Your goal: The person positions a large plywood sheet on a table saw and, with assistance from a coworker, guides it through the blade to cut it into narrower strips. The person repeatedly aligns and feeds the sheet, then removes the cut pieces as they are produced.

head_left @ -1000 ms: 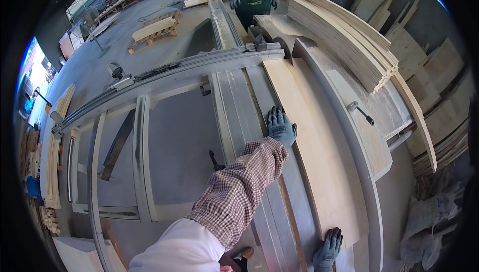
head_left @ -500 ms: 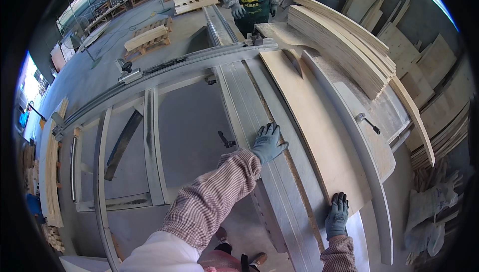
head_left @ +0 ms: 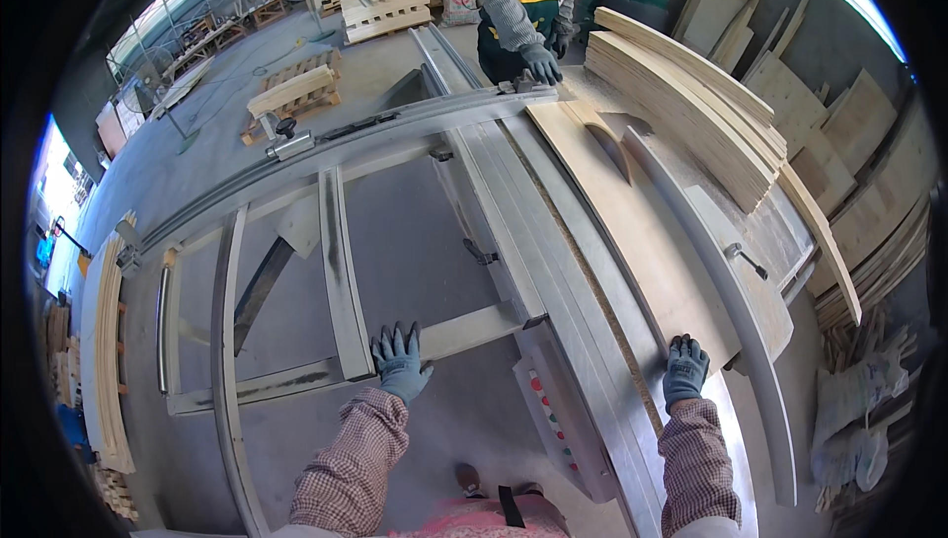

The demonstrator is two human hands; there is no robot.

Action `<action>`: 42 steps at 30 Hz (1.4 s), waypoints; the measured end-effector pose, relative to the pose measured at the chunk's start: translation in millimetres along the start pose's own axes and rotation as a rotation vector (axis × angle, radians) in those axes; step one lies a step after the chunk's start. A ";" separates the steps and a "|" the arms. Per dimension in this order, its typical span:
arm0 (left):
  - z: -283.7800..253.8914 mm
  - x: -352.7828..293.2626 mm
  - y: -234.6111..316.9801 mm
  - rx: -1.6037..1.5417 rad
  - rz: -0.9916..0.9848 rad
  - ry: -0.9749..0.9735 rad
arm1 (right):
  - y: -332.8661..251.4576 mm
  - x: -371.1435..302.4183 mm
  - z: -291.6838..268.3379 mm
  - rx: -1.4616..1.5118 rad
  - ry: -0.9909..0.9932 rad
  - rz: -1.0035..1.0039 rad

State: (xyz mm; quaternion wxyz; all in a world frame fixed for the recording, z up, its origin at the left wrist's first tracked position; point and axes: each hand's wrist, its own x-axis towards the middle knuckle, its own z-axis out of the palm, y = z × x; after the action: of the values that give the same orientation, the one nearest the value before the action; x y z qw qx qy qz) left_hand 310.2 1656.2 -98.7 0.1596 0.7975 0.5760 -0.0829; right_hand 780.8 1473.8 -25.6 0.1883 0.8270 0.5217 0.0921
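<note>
A long light plywood board [head_left: 642, 227] lies on the panel saw's metal table, along the inner side of the fence [head_left: 706, 242]. At its near end, my right hand [head_left: 685, 372] in a grey-blue glove rests open, fingers laid forward on the wood. My left hand [head_left: 400, 368], gloved alike, is spread open at the near rail of the metal side frame [head_left: 341, 271], with nothing in it. The curved dark saw blade or its guard [head_left: 610, 151] stands near the board's far end. The board's underside is hidden.
A co-worker [head_left: 523, 20] stands at the far end, one gloved hand low near the table's edge. Stacked curved boards [head_left: 681, 109] lie right of the fence. Red and green buttons [head_left: 549, 415] line the near machine side. Pallets with wood [head_left: 291, 89] stand on the floor.
My left hand has moved from the sliding table leftward to the frame's near rail. The plywood and my right hand have shifted forward. The co-worker has leaned in toward the table; my view has shifted.
</note>
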 end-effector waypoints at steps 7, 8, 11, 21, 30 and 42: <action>-36.1 48.6 14.6 0.065 -0.023 -0.168 | 6.4 63.3 4.0 -0.066 -0.037 -0.017; -37.9 55.6 13.2 0.068 -0.019 -0.173 | 4.0 67.5 0.8 -0.084 -0.006 -0.030; -45.0 79.5 11.2 0.075 -0.032 -0.197 | -1.0 92.4 7.1 -0.043 0.027 -0.030; -69.7 162.0 -7.7 0.105 -0.118 -0.240 | -45.2 174.2 -9.6 -0.047 -0.072 -0.011; -54.7 249.1 -64.3 0.086 -0.160 -0.163 | -107.4 245.2 -13.8 -0.019 0.075 0.009; -49.1 369.0 -116.8 0.021 -0.092 -0.010 | -174.4 347.4 -28.5 0.052 0.033 0.057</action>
State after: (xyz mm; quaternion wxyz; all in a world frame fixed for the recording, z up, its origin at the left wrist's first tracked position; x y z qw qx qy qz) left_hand 316.3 2036.0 -188.0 0.1502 0.7713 0.6103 -0.1000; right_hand 778.9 1858.9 -86.1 0.1556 0.8444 0.5033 0.0975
